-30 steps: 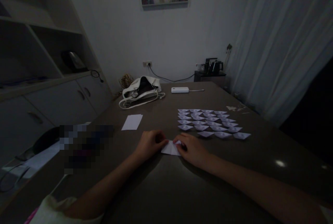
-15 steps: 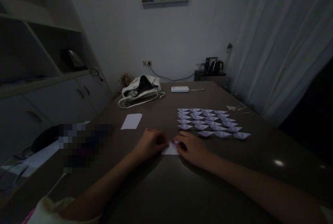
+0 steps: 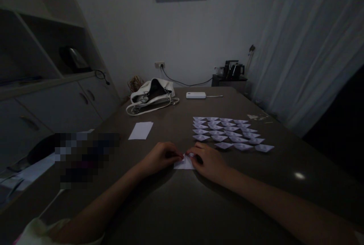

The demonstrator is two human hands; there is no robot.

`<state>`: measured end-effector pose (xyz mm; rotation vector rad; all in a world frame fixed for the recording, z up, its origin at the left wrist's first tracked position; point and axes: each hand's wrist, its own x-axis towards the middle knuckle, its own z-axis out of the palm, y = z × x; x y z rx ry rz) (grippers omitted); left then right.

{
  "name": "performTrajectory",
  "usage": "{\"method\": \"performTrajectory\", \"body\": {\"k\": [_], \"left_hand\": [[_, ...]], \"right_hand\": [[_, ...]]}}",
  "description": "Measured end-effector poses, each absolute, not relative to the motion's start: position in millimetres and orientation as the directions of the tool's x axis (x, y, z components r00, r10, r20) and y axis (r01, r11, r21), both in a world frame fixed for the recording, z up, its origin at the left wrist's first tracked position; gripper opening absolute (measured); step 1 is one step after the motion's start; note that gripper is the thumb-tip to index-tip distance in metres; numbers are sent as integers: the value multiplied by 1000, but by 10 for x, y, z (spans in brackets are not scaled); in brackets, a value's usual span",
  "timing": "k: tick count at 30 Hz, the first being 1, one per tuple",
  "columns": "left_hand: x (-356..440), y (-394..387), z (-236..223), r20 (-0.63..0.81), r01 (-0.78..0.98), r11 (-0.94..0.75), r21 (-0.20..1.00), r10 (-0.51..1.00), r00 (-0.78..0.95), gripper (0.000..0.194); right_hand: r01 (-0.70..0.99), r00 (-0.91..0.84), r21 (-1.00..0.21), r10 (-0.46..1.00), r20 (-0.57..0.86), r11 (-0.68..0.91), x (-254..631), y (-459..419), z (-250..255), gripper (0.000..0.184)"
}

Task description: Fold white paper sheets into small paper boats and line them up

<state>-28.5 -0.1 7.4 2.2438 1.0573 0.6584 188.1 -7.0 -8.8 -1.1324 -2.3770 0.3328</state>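
Note:
A small folded white paper lies on the table right in front of me, with a turned-up flap near its top. My left hand pinches its upper left part between thumb and fingers. On the upper right, my right hand grips the same paper, its fingers curled over the edge and hiding part of it. Just beyond my right hand, several folded paper boats stand in rows. Left of my hands rests a stack of blank white paper sheets.
A white handbag sits at the far left of the brown table. Toward the back lies a white power bank with a short cable. Paper scraps are near the right edge. A blurred patch covers items at the left.
My left hand has shifted slightly, its fingertips now nearer the middle of the paper's top edge. My right hand stays on the paper. The view has tilted down and turned a little.

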Motion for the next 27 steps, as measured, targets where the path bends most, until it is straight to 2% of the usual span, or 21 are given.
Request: {"method": "performTrajectory", "body": {"k": [3,9,19,27], "left_hand": [[-285,24,49,195,547,-539,641,803,563,14],[-290,53,75,191,625,-609,487,773,605,12],[-362,108,45,135,621,-643,449,736,664,18],[-327,108,25,199,592,-714,373,685,701,17]], "right_hand": [[661,-542,-412,779,315,627,1884,-44,-91,23],[657,-551,-424,781,294,623,1888,9,-96,23],[672,-547,-428,795,263,604,1856,79,-107,23],[688,-548,-406,797,253,602,1851,103,-121,22]]}}
